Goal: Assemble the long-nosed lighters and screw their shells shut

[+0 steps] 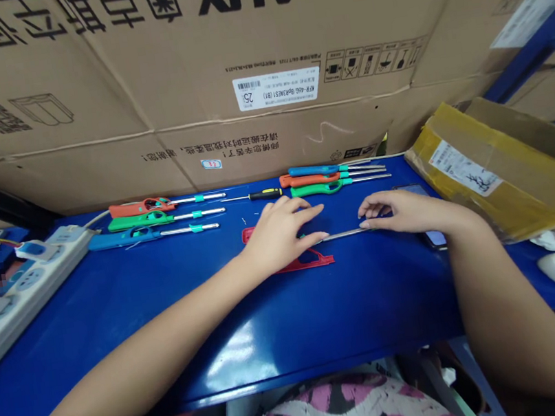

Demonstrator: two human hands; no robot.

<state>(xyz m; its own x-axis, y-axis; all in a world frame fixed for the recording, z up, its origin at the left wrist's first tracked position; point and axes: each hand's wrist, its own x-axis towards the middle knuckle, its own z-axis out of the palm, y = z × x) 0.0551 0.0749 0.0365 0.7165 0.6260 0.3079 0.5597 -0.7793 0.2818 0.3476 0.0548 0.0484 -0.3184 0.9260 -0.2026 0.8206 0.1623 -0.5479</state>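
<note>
Steel rod (344,233) lying on the blue workbench (216,356), between your hands. Your right hand (403,211) touches one end, fingers curled; your left hand (279,235) sits at the other, over a red plastic piece (311,261). Can't tell if either is clamped. Utility lighters (143,234) lined up beyond.

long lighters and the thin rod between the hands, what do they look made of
The orange lighter looks like moulded plastic, from its smooth, bright, glossy body. Its slim shaft looks like steel, from the silvery shine. The thin rod has the same sheen, so it is probably metal, though the exact alloy is unclear.
</note>
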